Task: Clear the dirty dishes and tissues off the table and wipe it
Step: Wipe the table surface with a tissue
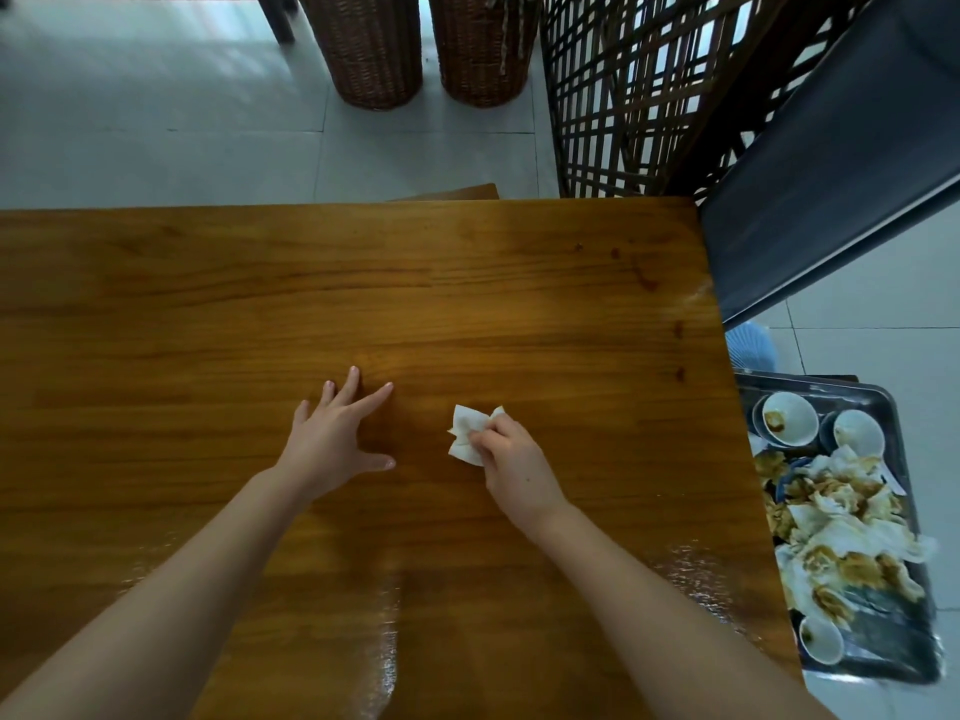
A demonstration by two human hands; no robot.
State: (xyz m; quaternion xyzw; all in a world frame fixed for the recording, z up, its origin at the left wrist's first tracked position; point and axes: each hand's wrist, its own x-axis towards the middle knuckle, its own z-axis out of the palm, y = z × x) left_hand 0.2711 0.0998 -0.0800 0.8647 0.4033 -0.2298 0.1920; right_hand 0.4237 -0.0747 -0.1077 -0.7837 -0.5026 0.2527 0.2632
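My right hand (511, 462) grips a crumpled white tissue (467, 433) and holds it down on the wooden table (208, 314) near its middle. My left hand (335, 433) lies flat on the tabletop to the left of the tissue, fingers spread. Brown stains (644, 278) mark the table near its far right corner and right edge. Wet streaks (387, 646) shine on the near part. To the right of the table, lower down, a metal tray (883, 402) carries dirty white bowls (789, 418) and several stained tissues (841, 532).
A dark chair (831, 174) stands by the table's far right corner, with a wooden lattice screen (639, 96) behind it. Two wicker baskets (374, 49) sit on the white tiled floor beyond the table. A light blue object (750, 348) shows under the chair.
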